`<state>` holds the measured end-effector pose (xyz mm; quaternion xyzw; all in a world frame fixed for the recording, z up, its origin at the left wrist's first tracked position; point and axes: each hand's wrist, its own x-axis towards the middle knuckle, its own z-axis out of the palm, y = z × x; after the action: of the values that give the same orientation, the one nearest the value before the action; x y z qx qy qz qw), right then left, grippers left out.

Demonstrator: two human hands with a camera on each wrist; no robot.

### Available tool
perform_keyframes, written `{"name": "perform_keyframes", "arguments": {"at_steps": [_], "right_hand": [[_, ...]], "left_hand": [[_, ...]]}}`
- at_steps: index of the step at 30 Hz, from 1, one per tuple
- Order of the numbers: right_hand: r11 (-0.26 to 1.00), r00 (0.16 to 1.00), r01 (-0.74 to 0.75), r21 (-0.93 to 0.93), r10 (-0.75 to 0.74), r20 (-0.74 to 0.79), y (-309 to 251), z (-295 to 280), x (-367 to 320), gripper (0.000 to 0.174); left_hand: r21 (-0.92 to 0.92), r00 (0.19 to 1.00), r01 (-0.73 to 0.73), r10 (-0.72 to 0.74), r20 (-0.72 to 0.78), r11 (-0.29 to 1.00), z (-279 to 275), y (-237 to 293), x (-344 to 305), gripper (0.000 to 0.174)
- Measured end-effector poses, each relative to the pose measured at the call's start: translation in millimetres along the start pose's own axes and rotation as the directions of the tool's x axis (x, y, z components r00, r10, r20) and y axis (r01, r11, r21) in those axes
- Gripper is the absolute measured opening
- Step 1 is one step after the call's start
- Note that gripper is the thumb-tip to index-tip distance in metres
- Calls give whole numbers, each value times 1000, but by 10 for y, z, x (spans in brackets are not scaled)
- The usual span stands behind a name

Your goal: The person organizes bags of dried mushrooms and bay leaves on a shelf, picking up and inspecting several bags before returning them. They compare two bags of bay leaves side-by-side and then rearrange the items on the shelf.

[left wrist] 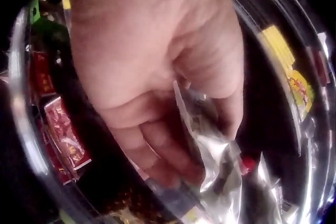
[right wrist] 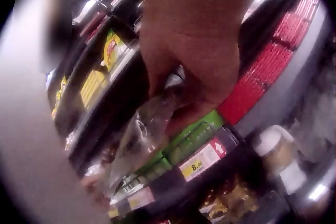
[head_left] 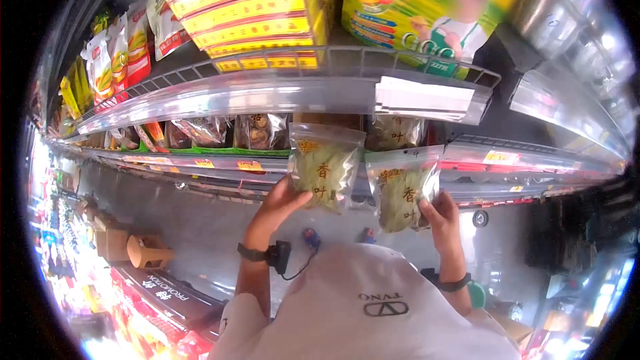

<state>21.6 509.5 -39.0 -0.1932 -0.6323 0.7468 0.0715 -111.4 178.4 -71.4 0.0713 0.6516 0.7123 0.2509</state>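
Two clear zip bags of dried bay leaves are held up side by side in front of the shelf in the head view. My left hand [head_left: 279, 203] grips the left bag of bay leaves [head_left: 323, 170] by its lower left edge, thumb across the front. The right bag of bay leaves [head_left: 400, 190] hangs slightly lower, its right edge pinched by my right hand [head_left: 441, 213]. In the left wrist view, fingers curl around the shiny bag [left wrist: 220, 174]. The right wrist view shows clear plastic [right wrist: 144, 132] between thumb and fingers.
Behind the bags, a similar bag [head_left: 398, 132] sits on the lower shelf beside packs of dried goods [head_left: 260, 131]. Above runs a shelf edge with a wire rail [head_left: 267, 60], carrying stacked yellow boxes [head_left: 247, 13] and a large green-yellow packet [head_left: 400, 13]. Cardboard boxes [head_left: 117, 243] stand at left.
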Motion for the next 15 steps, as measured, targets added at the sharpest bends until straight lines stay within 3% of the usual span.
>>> {"name": "perform_keyframes", "arguments": {"at_steps": [6,9,10,13,15], "right_hand": [[991,992,-76,110,64,107,209,-175,193,23],[993,980,-103,65,90,179,316,-231,332,24],[999,981,-50,-15,51,186,360,-234,389,25],[998,971,0,69,-17,237,249,-168,380,28],[995,964,-48,86,23,264,149,-141,325,23]], "left_hand": [[-13,988,22,-24,-151,1000,455,109,-136,50],[19,970,65,-59,-234,998,574,73,-241,49],[34,964,75,-63,-259,997,592,26,-301,50],[45,953,53,-37,-300,998,620,-63,-409,51],[2,949,11,-10,-314,1000,667,-31,-517,51]]}}
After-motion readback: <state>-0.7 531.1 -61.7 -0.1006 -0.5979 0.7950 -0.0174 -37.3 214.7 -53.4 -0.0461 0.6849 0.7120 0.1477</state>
